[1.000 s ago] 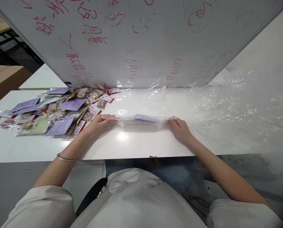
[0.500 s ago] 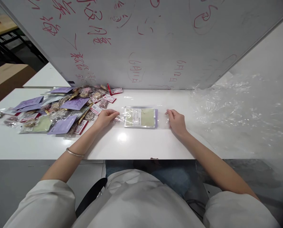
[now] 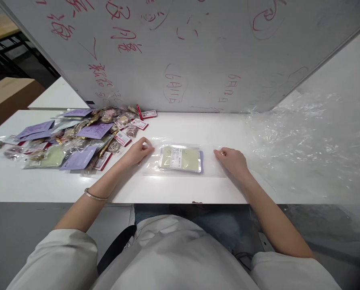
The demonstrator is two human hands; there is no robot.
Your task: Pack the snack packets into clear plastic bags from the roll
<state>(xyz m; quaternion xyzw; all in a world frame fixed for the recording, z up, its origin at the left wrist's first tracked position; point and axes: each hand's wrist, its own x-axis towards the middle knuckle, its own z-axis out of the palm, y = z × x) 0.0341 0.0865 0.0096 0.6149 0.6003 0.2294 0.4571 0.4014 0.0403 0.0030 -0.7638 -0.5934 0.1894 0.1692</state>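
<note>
A clear plastic bag [image 3: 212, 164] lies on the white table [image 3: 168, 189] in front of me. Inside it is a pale green pouch [image 3: 190, 159] with a white printed label, and a purple edge shows behind the pouch on the right. My left hand [image 3: 140, 151] pinches the left end of the bag between thumb and fingers. At the right end, my right hand [image 3: 232, 160] is closed on the bag's edge, its fingers curled.
Left of my left hand is a heap of small packets [image 3: 77, 137], some purple, some with red-and-white tags. A whiteboard [image 3: 198, 52] with red writing stands along the back. Crumpled clear plastic [image 3: 303, 145] covers the right side. A cardboard box [image 3: 11, 98] is at far left.
The bag with the pouch has come slightly nearer to me and tilted a little. My right hand has shifted right and nearer, while the packet heap stays as it was.
</note>
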